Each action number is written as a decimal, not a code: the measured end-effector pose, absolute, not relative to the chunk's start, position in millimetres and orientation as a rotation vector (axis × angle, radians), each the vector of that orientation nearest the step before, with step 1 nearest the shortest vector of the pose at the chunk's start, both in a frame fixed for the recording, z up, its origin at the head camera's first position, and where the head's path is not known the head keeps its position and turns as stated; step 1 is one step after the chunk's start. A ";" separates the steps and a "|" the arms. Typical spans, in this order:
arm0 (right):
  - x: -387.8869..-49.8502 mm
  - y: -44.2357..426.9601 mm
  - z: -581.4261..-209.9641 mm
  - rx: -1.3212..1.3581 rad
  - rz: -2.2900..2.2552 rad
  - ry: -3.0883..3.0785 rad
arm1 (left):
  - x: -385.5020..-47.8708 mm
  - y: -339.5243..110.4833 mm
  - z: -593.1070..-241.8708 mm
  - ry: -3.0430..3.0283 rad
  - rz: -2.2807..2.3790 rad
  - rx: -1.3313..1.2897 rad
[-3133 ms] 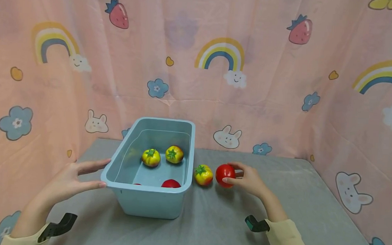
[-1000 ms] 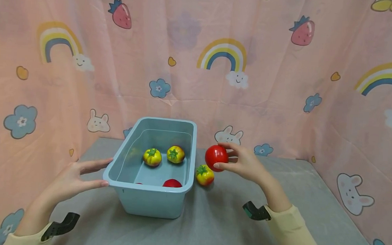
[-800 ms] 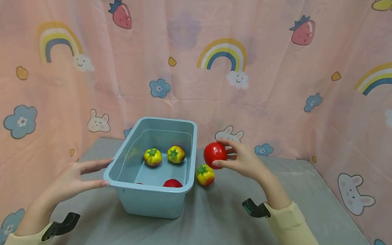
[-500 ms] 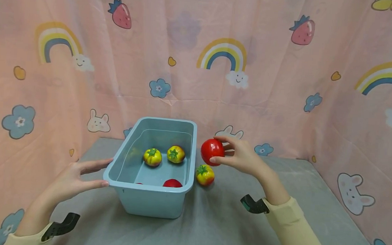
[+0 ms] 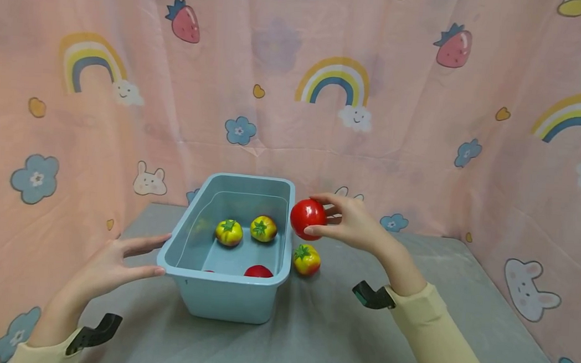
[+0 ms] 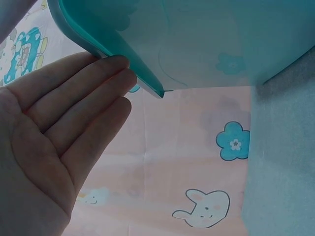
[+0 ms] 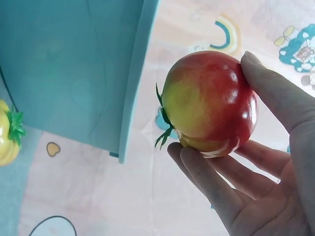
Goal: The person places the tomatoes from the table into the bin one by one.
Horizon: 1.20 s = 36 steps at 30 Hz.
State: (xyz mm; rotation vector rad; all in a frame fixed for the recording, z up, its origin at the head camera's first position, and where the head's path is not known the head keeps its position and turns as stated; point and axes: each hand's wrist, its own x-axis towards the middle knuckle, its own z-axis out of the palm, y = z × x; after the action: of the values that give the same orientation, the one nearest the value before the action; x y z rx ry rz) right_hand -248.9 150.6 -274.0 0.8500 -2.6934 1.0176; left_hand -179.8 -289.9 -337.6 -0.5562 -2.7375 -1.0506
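My right hand (image 5: 353, 225) holds a glossy red tomato (image 5: 306, 219) between thumb and fingers, raised beside the right rim of a light blue plastic bin (image 5: 225, 299). In the right wrist view, the tomato (image 7: 211, 98) shows a yellow patch and green leaves at its stem end. My left hand (image 5: 100, 270) touches the bin's left rim near the front corner; its fingers lie straight in the left wrist view. Inside the bin are two yellow tomatoes (image 5: 229, 233) with green tops. A red one (image 5: 259, 272) is partly hidden by the front wall, along with another sliver of red.
A yellow-and-red tomato (image 5: 307, 260) lies on the grey cloth-covered table (image 5: 360, 341), right beside the bin and below my right hand. A pink printed curtain (image 5: 272, 147) surrounds the table at the back and sides.
My right hand has lifted the red tomato off the table and carried it up and leftward, over the yellow-and-red one, to the bin's side. The left hand stays at the rim.
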 end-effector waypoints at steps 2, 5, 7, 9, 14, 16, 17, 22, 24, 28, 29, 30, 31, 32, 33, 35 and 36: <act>-249.2 149.0 -272.5 0.864 1.016 -2.690 | -180.0 -289.6 -337.4 -2.734 -1.046 -0.558; -249.8 145.7 -269.6 0.880 1.005 -2.691 | -180.2 -289.5 -337.2 -2.724 -1.048 -0.563; -249.9 143.1 -267.1 0.891 0.998 -2.693 | -180.2 -289.7 -337.1 -2.720 -1.046 -0.565; -249.9 140.1 -264.2 0.898 0.997 -2.698 | -180.2 -290.1 -337.1 -2.720 -1.045 -0.569; -250.2 133.7 -257.4 0.937 0.997 -2.696 | -179.6 -290.1 -336.2 -2.727 -1.014 -0.568; -250.8 131.5 -255.2 0.953 0.991 -2.692 | -179.3 -290.0 -335.6 -2.733 -0.995 -0.565; -251.1 130.5 -254.3 0.960 0.986 -2.689 | -179.3 -289.9 -335.2 -2.736 -0.984 -0.563; -252.5 124.8 -250.1 0.975 0.973 -2.697 | -179.4 -290.3 -334.5 -2.739 -0.977 -0.567; -252.7 121.9 -248.4 0.980 0.971 -2.704 | -179.6 -290.4 -334.6 -2.740 -0.976 -0.566; -254.1 116.8 -246.4 0.993 0.966 -2.723 | -180.0 -290.5 -335.1 -2.745 -0.974 -0.560; -254.5 115.7 -246.1 0.994 0.967 -2.729 | -180.1 -290.5 -335.2 -2.745 -0.978 -0.559; -255.1 114.6 -245.9 0.992 0.965 -2.735 | -180.3 -290.5 -335.3 -2.746 -0.981 -0.559; -255.8 113.5 -245.7 0.991 0.961 -2.741 | -180.5 -290.6 -335.5 -2.747 -0.981 -0.559; -256.3 112.5 -245.4 0.985 0.953 -2.747 | -180.7 -290.7 -335.7 -2.747 -0.981 -0.560; -257.0 111.4 -245.2 0.985 0.948 -2.751 | -180.9 -290.8 -335.8 -2.748 -0.982 -0.560; -258.3 109.2 -244.4 0.983 0.938 -2.757 | -181.4 -291.1 -336.2 -2.746 -0.983 -0.564; -259.0 108.0 -243.9 0.986 0.931 -2.756 | -181.6 -291.3 -336.4 -2.744 -0.981 -0.567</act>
State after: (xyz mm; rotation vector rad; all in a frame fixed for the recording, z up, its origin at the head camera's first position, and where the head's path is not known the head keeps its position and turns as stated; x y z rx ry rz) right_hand -259.0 108.0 -243.9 0.9860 -2.7563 0.9313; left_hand -181.6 -291.3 -336.4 -0.5672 -2.7438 -0.9806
